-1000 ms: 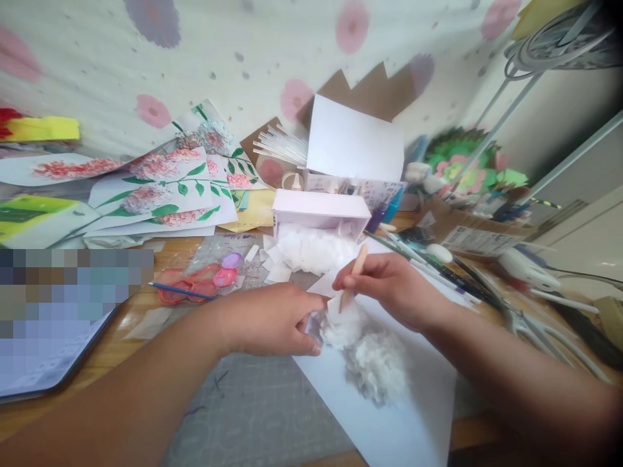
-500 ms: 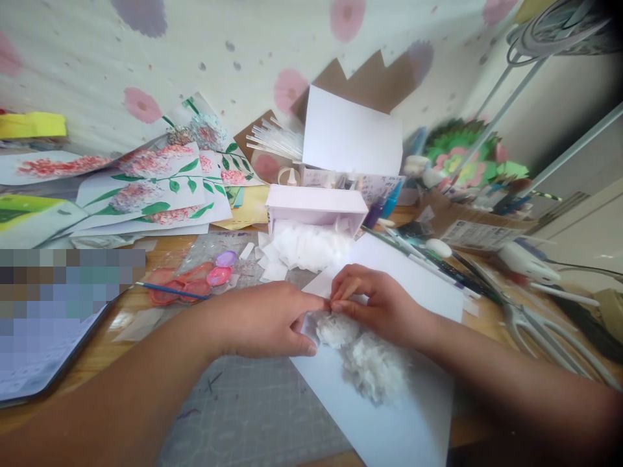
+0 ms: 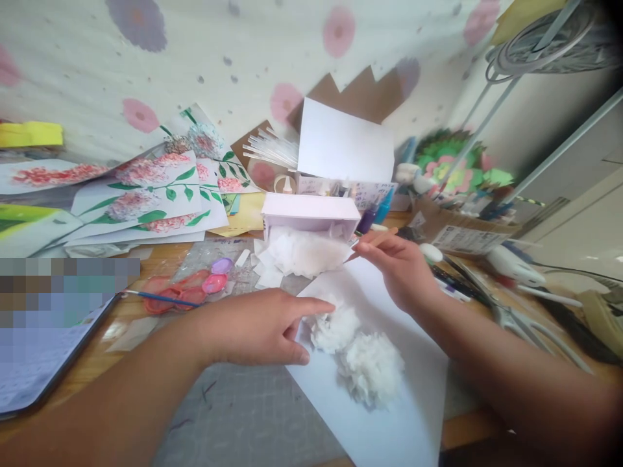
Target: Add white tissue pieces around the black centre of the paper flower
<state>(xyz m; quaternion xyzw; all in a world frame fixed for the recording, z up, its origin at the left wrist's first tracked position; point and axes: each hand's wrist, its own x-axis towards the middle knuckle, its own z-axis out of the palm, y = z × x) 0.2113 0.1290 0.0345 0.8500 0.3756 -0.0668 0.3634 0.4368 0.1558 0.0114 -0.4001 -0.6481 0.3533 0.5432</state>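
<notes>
Two fluffy white paper clusters, a smaller one (image 3: 337, 329) and a larger one (image 3: 372, 370), rest on a white sheet (image 3: 413, 415). My left hand (image 3: 272, 327) has its index finger stretched onto the smaller cluster, thumb apart at the sheet's left edge, nothing held. Up and to the right, my right hand (image 3: 396, 266) pinches a thin, dark-tipped item too small to make out. Its fingertips are beside a pile of white tissue pieces (image 3: 306, 250), which spreads in front of an open white box (image 3: 311, 209).
A grey cutting mat (image 3: 243, 415) lies under the sheet. At left are a tablet (image 3: 53, 370), a blue brush (image 3: 168, 299) and red plastic pieces (image 3: 170, 288). Scissors (image 3: 516, 321) lie at right. Flower pictures (image 3: 141, 194) and a cardboard box (image 3: 462, 227) stand behind.
My right hand has moved from the smaller cluster up and right to the tissue pile. My left hand stays at the cluster. The view has shifted slightly.
</notes>
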